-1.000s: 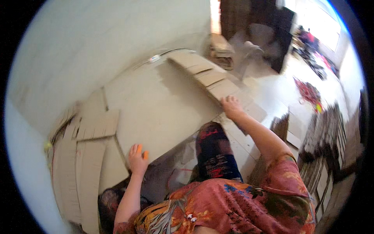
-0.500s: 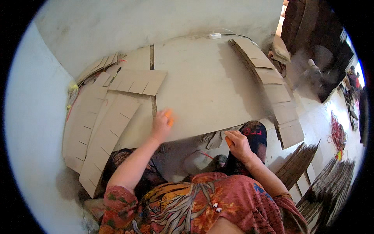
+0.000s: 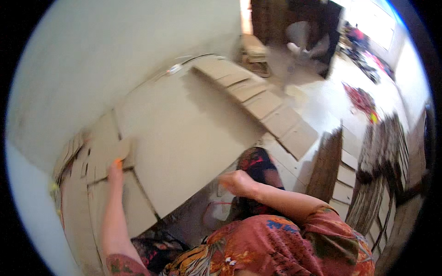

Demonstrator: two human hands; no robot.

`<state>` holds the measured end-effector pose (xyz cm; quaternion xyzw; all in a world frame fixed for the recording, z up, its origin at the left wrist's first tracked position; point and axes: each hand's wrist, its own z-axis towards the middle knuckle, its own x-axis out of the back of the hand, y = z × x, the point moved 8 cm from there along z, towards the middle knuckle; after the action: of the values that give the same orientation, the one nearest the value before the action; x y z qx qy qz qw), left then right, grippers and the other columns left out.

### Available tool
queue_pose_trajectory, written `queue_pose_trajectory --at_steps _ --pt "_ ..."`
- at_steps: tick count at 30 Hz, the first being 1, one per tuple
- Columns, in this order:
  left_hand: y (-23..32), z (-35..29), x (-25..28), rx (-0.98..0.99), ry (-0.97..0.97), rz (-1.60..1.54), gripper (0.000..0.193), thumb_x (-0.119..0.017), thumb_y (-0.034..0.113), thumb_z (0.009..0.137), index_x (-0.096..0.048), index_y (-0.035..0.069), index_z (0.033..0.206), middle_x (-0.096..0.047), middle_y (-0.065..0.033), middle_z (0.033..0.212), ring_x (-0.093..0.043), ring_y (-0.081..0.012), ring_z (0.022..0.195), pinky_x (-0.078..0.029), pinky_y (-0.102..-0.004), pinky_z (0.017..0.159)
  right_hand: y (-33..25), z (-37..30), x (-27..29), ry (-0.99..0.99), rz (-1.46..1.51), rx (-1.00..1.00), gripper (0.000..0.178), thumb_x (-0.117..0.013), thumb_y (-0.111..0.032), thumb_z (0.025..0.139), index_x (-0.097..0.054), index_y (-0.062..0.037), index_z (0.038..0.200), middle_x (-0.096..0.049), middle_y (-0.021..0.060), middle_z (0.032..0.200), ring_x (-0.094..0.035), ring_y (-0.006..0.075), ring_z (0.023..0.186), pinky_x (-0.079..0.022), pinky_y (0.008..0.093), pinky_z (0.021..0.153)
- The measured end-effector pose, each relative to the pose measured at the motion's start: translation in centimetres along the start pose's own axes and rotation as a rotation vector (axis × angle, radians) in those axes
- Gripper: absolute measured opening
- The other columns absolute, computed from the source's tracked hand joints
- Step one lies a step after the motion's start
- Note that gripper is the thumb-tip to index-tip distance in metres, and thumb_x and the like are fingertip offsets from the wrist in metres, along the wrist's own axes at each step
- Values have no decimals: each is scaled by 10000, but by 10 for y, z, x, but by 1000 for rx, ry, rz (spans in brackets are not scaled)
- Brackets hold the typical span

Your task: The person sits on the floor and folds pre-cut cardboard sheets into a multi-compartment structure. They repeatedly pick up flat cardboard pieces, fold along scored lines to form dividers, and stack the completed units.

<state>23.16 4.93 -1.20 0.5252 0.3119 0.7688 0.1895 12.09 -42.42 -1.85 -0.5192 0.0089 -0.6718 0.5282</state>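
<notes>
the card (image 3: 103, 152) lies at the left of the frame, on the pale table (image 3: 184, 142), with other strips (image 3: 74, 211) just below it toward the lower left. the left hand (image 3: 115, 171), with an orange finger cover (image 3: 118, 162), is touching the lower edge of this card, near its right end. the picture is blurred there, so i cannot tell if the fingers pinch the card or only press on it. the right hand (image 3: 238, 183) is near the knee (image 3: 258, 165), in the lower middle of the frame; its fingers look bent inward, but i cannot tell if something is inside.

i judge that the card is light and rather stiff when flat, dry and not much slippery, but easy to crease at a corner. the better hold would be at the long edge, thumb above and fingers below, away from the end corners.
</notes>
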Motion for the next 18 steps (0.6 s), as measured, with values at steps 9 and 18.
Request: queue_pose_trajectory --at_steps 9,18 --pt "146 -152 -88 -150 -101 -771 315 -475 -3 860 -537 -64 1163 -537 -168 1206 -512 -275 1117 -418 -385 937 25 -4 -27 -71 909 -668 436 -666 -327 822 -620 47 1042 -660 169 775 -635 186 672 -512 315 592" --pt "215 -266 -101 -689 -211 85 406 -591 -4 762 -541 -40 1163 -541 -224 1172 -491 -383 1136 -369 -442 992 24 -7 -31 -89 344 -348 267 -526 -131 844 -623 -111 1092 -619 164 770 -620 202 682 -503 339 620"
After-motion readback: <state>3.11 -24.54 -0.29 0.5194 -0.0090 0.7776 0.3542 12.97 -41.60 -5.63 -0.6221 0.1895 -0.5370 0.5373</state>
